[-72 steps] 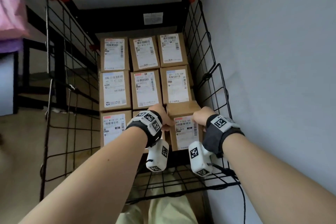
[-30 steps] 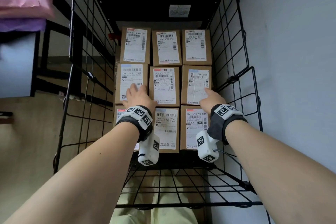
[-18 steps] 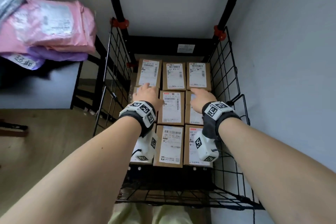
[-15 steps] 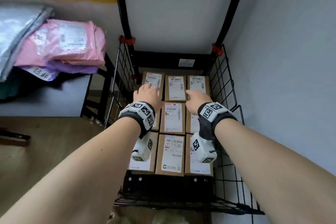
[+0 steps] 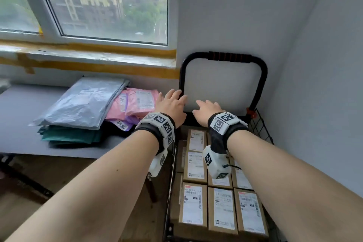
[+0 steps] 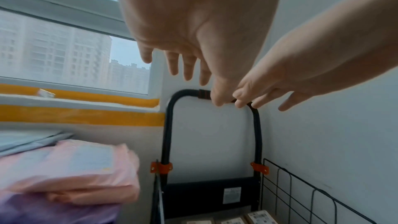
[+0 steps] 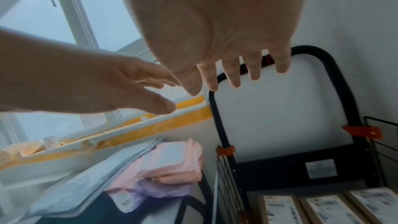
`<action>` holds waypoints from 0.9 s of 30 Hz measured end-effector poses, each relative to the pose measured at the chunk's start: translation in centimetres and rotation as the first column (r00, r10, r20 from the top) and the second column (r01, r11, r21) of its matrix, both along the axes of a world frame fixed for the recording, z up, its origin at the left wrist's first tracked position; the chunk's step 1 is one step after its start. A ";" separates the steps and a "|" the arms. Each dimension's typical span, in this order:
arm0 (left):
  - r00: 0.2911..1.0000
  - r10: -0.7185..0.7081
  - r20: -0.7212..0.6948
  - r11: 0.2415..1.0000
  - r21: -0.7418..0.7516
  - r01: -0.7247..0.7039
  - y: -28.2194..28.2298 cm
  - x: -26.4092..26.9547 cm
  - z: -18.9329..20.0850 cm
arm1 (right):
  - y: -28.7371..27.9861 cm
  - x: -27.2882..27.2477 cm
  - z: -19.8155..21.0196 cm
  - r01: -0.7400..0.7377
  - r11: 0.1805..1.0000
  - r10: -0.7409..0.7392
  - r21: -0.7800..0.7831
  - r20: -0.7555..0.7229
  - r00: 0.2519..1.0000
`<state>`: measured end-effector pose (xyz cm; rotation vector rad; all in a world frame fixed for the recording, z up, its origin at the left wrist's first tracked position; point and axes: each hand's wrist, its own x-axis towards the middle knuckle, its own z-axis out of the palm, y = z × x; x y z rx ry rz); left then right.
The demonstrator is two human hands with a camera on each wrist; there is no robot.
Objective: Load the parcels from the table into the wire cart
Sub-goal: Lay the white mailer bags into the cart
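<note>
Reaching over the wire cart (image 5: 261, 124), the left hand (image 5: 171, 106) and right hand (image 5: 207, 110) were both empty, fingers spread and relaxed. The remaining parcels lay stacked at the table's (image 5: 17, 104) right edge, beside the cart: a grey mailer (image 5: 82, 106) on top of green ones, pink mailers (image 5: 137, 102) nearest the cart. These poly bags looked soft, light and slippery, likely to sag; gripping the pink stack flat from both sides seemed safest. Cardboard boxes (image 5: 221, 210) already lined the cart.
</note>
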<state>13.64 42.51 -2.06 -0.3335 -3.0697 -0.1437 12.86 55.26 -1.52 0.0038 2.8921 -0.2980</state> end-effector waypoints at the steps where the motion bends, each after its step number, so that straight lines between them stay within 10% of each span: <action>1: 1.000 0.012 -0.012 1.000 0.004 -0.012 -1.6 0.7 0.6 | -1.6 0.4 0.6 -0.009 1.000 0.009 -0.003 -0.013 1.000; 15: 0.983 0.181 0.026 0.983 -0.036 -0.180 -25.5 8.0 2.9 | -25.5 5.7 4.6 -0.216 0.974 0.220 0.065 -0.072 0.973; 27: 0.936 0.326 0.132 0.945 -0.066 -0.320 -37.0 8.1 -0.1 | -34.2 3.3 1.3 -0.303 0.951 0.301 0.056 0.042 0.953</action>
